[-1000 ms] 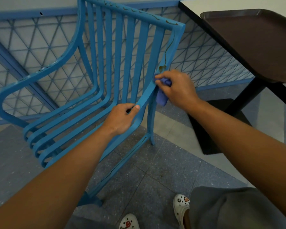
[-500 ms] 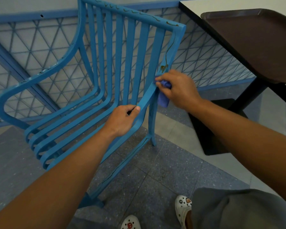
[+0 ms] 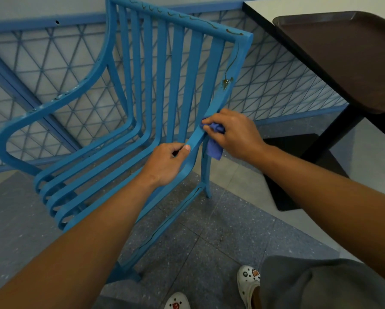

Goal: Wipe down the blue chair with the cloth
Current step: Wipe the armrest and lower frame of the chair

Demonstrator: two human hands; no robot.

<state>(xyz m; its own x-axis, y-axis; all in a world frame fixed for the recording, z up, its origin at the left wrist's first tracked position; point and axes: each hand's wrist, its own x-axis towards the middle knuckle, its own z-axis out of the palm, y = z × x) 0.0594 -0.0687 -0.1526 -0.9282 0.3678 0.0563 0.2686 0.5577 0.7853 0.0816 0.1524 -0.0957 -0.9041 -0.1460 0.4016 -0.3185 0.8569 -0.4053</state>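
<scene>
The blue slatted metal chair [image 3: 142, 90] stands tilted in the middle of the view, its back to the upper right. A brownish stain [image 3: 226, 82] runs down the right back rail. My right hand [image 3: 234, 134] grips a small bluish-purple cloth [image 3: 215, 148] and presses it against that right rail, below the stain; part of the cloth hangs down under the hand. My left hand [image 3: 164, 163] grips the same curved side rail a little lower, thumb on top.
A blue mesh fence [image 3: 53, 63] runs behind the chair. A dark brown tray [image 3: 343, 54] lies on a white table [image 3: 298, 5] at the upper right, its black leg and base [image 3: 298, 170] close to the chair. My white clogs [image 3: 247, 284] stand on the grey floor.
My right hand has slid the cloth down the right rail, away from the stain and closer to my left hand. The left hand keeps its grip.
</scene>
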